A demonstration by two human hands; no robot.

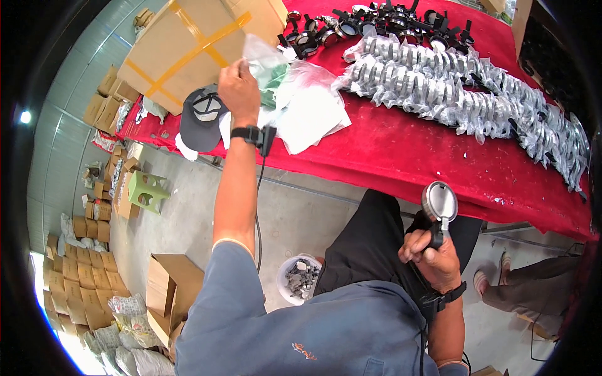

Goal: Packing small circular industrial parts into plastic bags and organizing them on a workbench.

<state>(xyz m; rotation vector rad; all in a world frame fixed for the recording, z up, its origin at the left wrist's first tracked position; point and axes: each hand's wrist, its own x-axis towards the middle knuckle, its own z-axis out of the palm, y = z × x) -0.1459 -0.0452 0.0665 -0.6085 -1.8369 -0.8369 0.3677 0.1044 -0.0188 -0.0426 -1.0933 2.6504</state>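
My right hand (pixel 433 258) is wrapped round the black handle of a round, shiny metal-rimmed piece (pixel 440 202), holding it upright over my lap, just off the table's front edge. Out at the left, my left hand (pixel 239 88) pinches the edge of a clear plastic bag (pixel 263 55) on top of a bag stack. Beneath and beside it lie thin white bags or sheets (pixel 310 116) and something green (pixel 273 84). A dark cap (pixel 202 119) rests just left of that hand.
On the red-covered table (pixel 376 147) lie long rows of bagged round pieces (pixel 433 84) and a loose pile of black-handled ones (pixel 382 22). A taped carton (pixel 182 56) stands at far left. Below are a white bucket of small parts (pixel 300 280) and a green stool (pixel 147 192). Another person's legs (pixel 533 288) show at right.
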